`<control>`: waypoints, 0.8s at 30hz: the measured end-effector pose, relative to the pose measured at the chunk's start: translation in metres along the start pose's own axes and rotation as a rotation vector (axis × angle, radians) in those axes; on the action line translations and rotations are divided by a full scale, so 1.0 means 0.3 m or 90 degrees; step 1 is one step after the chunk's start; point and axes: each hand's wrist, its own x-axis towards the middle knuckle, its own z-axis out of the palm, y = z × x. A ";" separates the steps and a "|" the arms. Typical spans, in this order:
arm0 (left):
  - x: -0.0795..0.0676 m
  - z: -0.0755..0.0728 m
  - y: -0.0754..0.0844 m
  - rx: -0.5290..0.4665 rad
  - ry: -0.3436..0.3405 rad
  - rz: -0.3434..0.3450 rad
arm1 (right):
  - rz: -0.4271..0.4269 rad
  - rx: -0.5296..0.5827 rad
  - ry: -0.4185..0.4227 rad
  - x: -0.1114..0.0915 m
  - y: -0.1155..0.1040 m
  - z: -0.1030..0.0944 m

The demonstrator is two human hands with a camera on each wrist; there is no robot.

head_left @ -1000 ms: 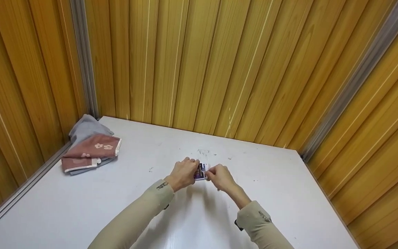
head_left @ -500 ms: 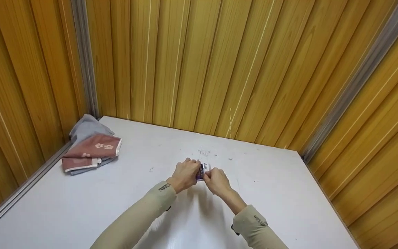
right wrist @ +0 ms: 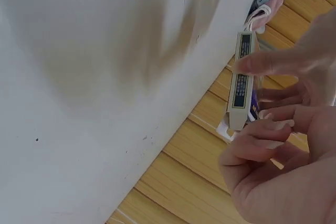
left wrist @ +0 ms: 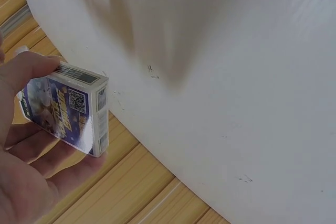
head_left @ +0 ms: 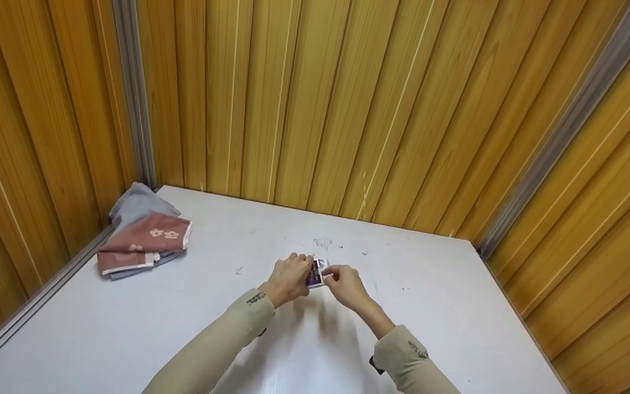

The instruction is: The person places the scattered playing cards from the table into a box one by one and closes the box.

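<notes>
Above the white table, my left hand (head_left: 289, 278) grips a small flat printed box (head_left: 315, 273). In the left wrist view the box (left wrist: 65, 103) shows a dark blue and purple face with a QR code and shiny wrap. The left thumb lies on its narrow side and the left fingers support it from the opposite side. A white tab (right wrist: 226, 128) sticks out at one end in the right wrist view. My right hand (head_left: 345, 284) has curled fingers, with thumb and index finger pinching at that end of the box; the fingers partly cover the corner.
On the table's left (head_left: 145, 235) lies a folded reddish cloth with pale flowers, over a grey cloth (head_left: 140, 200). The white table (head_left: 430, 306) has scattered dark marks. Wood-patterned panels (head_left: 304, 109) wall in the back and both sides.
The right hand has shifted slightly left and toward the person along the box's end. The box has turned a little. The left hand keeps its grip in nearly the same place.
</notes>
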 end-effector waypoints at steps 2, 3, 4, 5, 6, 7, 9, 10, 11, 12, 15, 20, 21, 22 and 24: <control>-0.002 0.001 0.000 -0.016 -0.007 -0.011 | 0.018 0.030 0.042 0.002 0.013 -0.009; -0.002 0.002 0.001 -0.023 -0.010 -0.016 | 0.028 0.044 0.059 0.001 0.019 -0.012; -0.001 0.001 0.002 -0.030 -0.015 -0.023 | 0.035 0.056 0.076 -0.001 0.025 -0.014; 0.000 0.000 0.002 -0.037 -0.017 -0.029 | 0.042 0.069 0.089 -0.003 0.028 -0.015; 0.002 -0.001 0.002 -0.041 -0.019 -0.034 | 0.048 0.082 0.098 -0.004 0.031 -0.016; 0.005 -0.002 0.002 -0.045 -0.019 -0.035 | 0.053 0.093 0.107 -0.004 0.034 -0.016; 0.010 -0.006 0.003 -0.051 -0.016 -0.035 | 0.053 0.104 0.127 -0.002 0.037 -0.019; 0.012 -0.008 0.004 -0.052 -0.011 -0.033 | 0.053 0.107 0.137 0.000 0.038 -0.020; 0.014 -0.010 0.004 -0.052 -0.006 -0.030 | 0.055 0.111 0.145 0.002 0.040 -0.022; 0.014 -0.012 0.005 -0.052 -0.003 -0.027 | 0.057 0.113 0.152 0.004 0.041 -0.024; 0.012 -0.014 0.009 -0.054 0.004 -0.015 | 0.070 0.123 0.156 0.007 0.047 -0.027; 0.001 -0.005 0.015 -0.067 0.006 0.005 | 0.126 0.160 0.126 0.004 0.069 -0.018; -0.002 -0.002 0.016 -0.070 0.006 0.007 | 0.143 0.177 0.113 0.003 0.073 -0.016; -0.003 0.002 0.017 -0.071 0.006 0.010 | 0.161 0.200 0.100 0.002 0.076 -0.013; -0.006 0.009 0.019 -0.075 0.010 0.014 | 0.195 0.250 0.076 0.000 0.080 -0.009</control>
